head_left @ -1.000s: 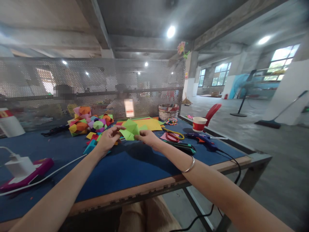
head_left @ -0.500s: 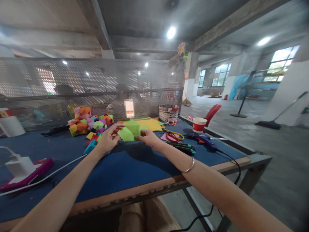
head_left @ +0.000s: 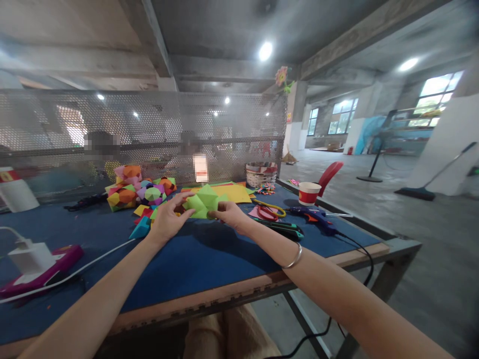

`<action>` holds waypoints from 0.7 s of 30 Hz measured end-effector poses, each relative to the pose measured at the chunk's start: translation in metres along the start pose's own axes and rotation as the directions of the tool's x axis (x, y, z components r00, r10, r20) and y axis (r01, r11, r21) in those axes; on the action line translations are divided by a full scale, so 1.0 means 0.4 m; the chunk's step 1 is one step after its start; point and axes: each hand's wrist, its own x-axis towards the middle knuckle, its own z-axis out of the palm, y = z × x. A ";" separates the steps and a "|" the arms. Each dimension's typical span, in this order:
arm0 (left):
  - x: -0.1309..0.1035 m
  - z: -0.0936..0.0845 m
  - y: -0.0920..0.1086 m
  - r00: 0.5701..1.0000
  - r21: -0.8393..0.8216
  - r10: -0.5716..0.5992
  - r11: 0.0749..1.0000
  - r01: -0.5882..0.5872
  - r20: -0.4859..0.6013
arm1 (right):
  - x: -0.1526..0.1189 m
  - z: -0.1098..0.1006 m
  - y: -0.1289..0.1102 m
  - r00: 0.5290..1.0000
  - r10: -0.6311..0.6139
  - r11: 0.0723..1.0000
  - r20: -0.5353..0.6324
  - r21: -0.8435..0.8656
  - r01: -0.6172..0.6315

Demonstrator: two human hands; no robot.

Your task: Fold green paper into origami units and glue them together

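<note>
Just above the blue tabletop (head_left: 160,279) I hold a folded piece of light green paper (head_left: 204,202) with both hands. My left hand (head_left: 172,217) grips its left side, thumb in front and fingers behind. My right hand (head_left: 229,214) pinches its lower right edge. Behind the folded paper lie yellow paper sheets (head_left: 235,193). Beside my left hand are a blue folded paper piece (head_left: 140,228) and several small coloured ones. Multicoloured folded paper balls (head_left: 123,195) are heaped farther back on the left.
Right of my hands lie red-and-yellow-handled scissors (head_left: 269,213), a green-black cutter (head_left: 282,229) and a glue gun (head_left: 314,218) with a trailing cord. A paper cup (head_left: 309,194) and a basket (head_left: 261,174) stand behind. A purple power strip (head_left: 67,257) with a white cable is at left.
My left hand has moved right and closed in on the green paper, its thumb now against the front. The paper is slightly turned. My right hand stays nearly in place.
</note>
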 end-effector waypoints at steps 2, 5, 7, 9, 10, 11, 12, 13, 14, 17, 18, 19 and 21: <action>-0.003 0.000 0.002 1.000 0.037 0.020 0.999 -0.019 -0.012 | 0.000 -0.002 -0.002 0.996 0.060 0.998 0.069 -0.032 -0.058; -0.006 0.000 0.007 0.999 0.073 0.038 0.997 -0.036 -0.017 | 0.000 -0.007 -0.008 0.988 0.110 0.993 0.107 -0.059 -0.104; -0.007 0.001 0.011 0.999 0.079 0.040 0.996 -0.038 -0.018 | -0.001 -0.009 -0.012 0.987 0.121 0.991 0.103 -0.063 -0.115; -0.007 0.003 0.014 0.999 0.072 0.035 0.997 -0.033 -0.018 | -0.003 -0.009 -0.015 0.988 0.126 0.991 0.092 -0.059 -0.121; -0.007 0.003 0.014 0.999 0.063 0.030 0.998 -0.029 -0.018 | -0.004 -0.008 -0.017 0.988 0.127 0.991 0.089 -0.055 -0.123; -0.006 0.004 0.014 1.000 0.051 0.024 0.998 -0.023 -0.017 | -0.005 -0.008 -0.019 0.988 0.128 0.991 0.087 -0.050 -0.124; -0.006 0.004 0.013 1.000 0.036 0.017 0.999 -0.016 -0.014 | -0.006 -0.007 -0.021 0.988 0.129 0.991 0.088 -0.044 -0.126; -0.005 0.005 0.012 1.000 0.019 0.007 1.000 -0.007 -0.008 | -0.008 -0.007 -0.023 0.987 0.130 0.991 0.090 -0.037 -0.127; -0.005 0.005 0.010 1.000 0.000 -0.003 1.000 0.003 0.000 | -0.009 -0.007 -0.026 0.987 0.131 0.991 0.094 -0.030 -0.129; -0.002 0.006 0.004 0.999 -0.057 -0.026 0.998 0.029 0.045 | -0.014 -0.008 -0.034 0.984 0.142 0.990 0.107 -0.007 -0.142; -0.001 0.006 0.002 0.998 -0.073 -0.030 0.997 0.034 0.063 | -0.016 -0.008 -0.036 0.983 0.147 0.989 0.110 0.001 -0.148; 0.001 0.006 0.001 0.996 -0.085 -0.032 0.996 0.039 0.080 | -0.017 -0.009 -0.038 0.982 0.154 0.988 0.112 0.007 -0.156; 0.002 0.006 -0.001 0.994 -0.099 -0.037 0.994 0.047 0.103 | -0.019 -0.010 -0.040 0.979 0.169 0.985 0.111 0.017 -0.172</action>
